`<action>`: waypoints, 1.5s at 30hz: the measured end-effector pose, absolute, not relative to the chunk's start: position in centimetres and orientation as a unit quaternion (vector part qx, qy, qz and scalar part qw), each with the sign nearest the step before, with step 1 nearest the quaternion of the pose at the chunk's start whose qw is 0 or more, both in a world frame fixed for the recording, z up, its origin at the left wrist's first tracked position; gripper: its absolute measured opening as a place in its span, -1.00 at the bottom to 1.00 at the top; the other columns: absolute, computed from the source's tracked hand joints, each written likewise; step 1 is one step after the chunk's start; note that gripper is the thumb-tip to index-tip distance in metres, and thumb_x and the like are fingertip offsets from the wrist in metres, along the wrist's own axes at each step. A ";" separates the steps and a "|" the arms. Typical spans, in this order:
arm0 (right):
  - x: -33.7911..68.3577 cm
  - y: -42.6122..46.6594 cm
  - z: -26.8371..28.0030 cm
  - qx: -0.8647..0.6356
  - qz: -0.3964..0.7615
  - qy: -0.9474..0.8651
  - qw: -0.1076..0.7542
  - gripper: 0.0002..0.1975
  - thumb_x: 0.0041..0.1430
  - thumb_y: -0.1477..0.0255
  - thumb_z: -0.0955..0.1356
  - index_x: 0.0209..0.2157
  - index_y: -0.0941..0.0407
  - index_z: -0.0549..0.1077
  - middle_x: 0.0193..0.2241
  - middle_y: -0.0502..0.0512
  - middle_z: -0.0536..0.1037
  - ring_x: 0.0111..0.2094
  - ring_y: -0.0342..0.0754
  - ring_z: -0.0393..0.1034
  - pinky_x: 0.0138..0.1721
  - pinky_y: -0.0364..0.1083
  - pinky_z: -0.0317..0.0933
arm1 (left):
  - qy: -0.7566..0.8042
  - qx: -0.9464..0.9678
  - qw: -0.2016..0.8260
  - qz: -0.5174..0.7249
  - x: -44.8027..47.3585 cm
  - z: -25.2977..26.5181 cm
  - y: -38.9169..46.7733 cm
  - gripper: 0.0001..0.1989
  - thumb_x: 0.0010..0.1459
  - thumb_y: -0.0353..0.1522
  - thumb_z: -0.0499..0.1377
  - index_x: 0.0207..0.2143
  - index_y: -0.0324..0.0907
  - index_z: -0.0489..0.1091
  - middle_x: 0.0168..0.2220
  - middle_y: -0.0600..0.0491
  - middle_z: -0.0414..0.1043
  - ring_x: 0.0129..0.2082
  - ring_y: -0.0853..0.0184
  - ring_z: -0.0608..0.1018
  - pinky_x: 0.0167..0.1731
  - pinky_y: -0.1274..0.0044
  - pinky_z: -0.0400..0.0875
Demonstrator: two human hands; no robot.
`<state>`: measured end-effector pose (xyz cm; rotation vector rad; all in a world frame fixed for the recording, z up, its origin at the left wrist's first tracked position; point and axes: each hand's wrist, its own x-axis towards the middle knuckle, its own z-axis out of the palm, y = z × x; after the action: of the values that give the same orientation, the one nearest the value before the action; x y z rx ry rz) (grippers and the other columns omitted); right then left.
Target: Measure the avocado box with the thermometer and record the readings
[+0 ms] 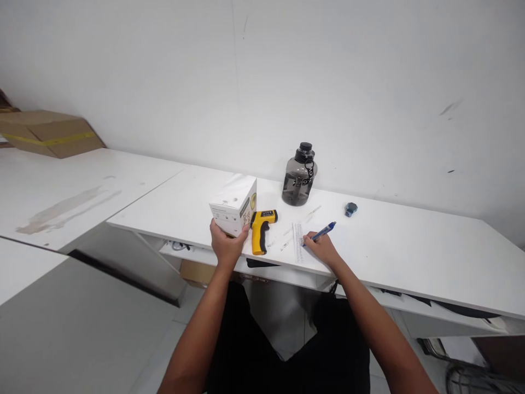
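My left hand (228,244) is closed around the lower near part of a white printed box (232,203), which is tilted toward me at the table's front edge. Just right of the box, a yellow and black infrared thermometer (261,232) lies on the table. In my right hand (322,249) is a blue pen (324,231), its tip down at a narrow strip of paper (298,246) covered with lines of small writing. That hand rests on the tabletop beside the strip.
Against the wall stands a dark translucent water bottle (298,178). A small blue-green wristwatch (350,209) lies to its right on the white table (414,241). A cardboard box (49,131) with yellow tape sits far left. Below the tabletop is a shelf (287,275) with dark items.
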<state>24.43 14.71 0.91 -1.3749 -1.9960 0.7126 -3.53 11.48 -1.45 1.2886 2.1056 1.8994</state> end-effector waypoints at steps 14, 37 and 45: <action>24.5 14.8 0.8 -0.524 0.273 -0.745 0.309 -0.70 0.10 0.28 0.23 -0.58 0.09 0.44 -0.63 -0.01 0.42 -0.47 -0.05 0.30 -0.42 -0.12 0.13 | 0.679 0.413 0.017 0.607 -3.5 -1.2 11.3 -0.09 -0.19 -0.16 0.34 0.17 -0.17 0.03 0.09 -0.14 0.28 0.07 0.11 0.40 0.00 0.36 0.34; 24.2 14.7 1.1 -0.520 0.262 -0.752 0.308 -0.67 0.12 0.27 0.19 -0.66 0.09 0.24 -0.67 -0.06 0.21 -0.54 -0.11 0.16 -0.47 -0.13 -0.01 | 0.683 0.409 0.018 0.604 -3.7 -1.3 11.4 -0.07 -0.21 -0.14 0.35 0.18 -0.17 0.03 0.09 -0.16 0.28 0.07 0.08 0.40 0.00 0.32 0.33; 24.4 14.9 0.9 -0.505 0.286 -0.755 0.304 -0.69 0.09 0.29 0.21 -0.66 0.10 0.28 -0.67 -0.06 0.27 -0.53 -0.12 0.18 -0.45 -0.14 0.03 | 0.687 0.413 0.009 0.598 -3.8 -1.5 11.5 -0.07 -0.20 -0.13 0.34 0.18 -0.19 0.03 0.10 -0.16 0.28 0.07 0.11 0.40 0.00 0.34 0.34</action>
<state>24.41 14.86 0.94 -1.3370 -2.0008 0.7577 -3.75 11.51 -1.51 1.2894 2.1461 1.8669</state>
